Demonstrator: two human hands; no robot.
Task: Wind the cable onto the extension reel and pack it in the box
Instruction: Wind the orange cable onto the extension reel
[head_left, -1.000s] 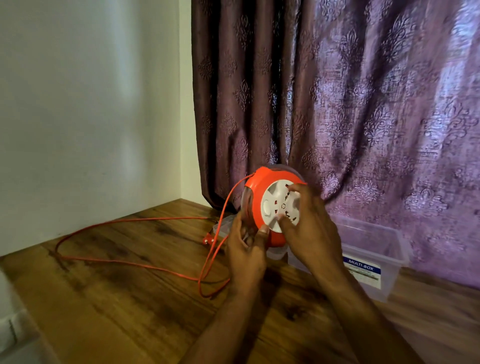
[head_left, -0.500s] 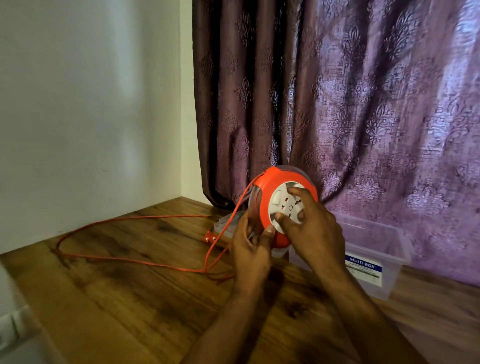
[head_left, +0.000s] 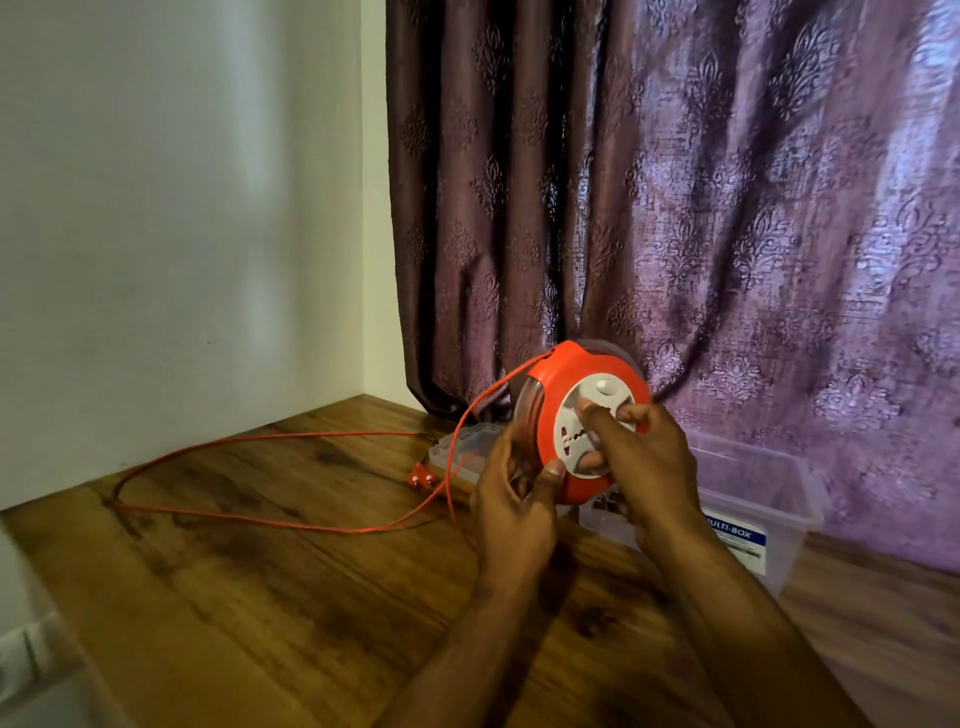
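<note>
An orange extension reel (head_left: 558, 379) with a white socket face is held upright above the wooden table. My left hand (head_left: 514, 499) grips its lower left rim, thumb on the orange edge. My right hand (head_left: 649, 467) has its fingers pressed on the white centre dial. A thin orange cable (head_left: 270, 522) leaves the top of the reel, drops to the table and runs in a long loop to the left. Its orange plug (head_left: 422, 479) lies on the table by the loop. A clear plastic box (head_left: 779, 499) labelled MULTI-BOX stands behind my right hand.
A clear lid (head_left: 462, 449) lies flat behind the plug. A purple patterned curtain (head_left: 675, 208) hangs close behind the reel and box. A white wall (head_left: 182, 234) bounds the table (head_left: 260, 623) on the left. A white socket strip (head_left: 21, 654) sits at the lower left edge.
The cable loop on the table has shrunk and pulled toward the reel. My right hand's fingers have turned round on the white dial, and the reel has tilted slightly.
</note>
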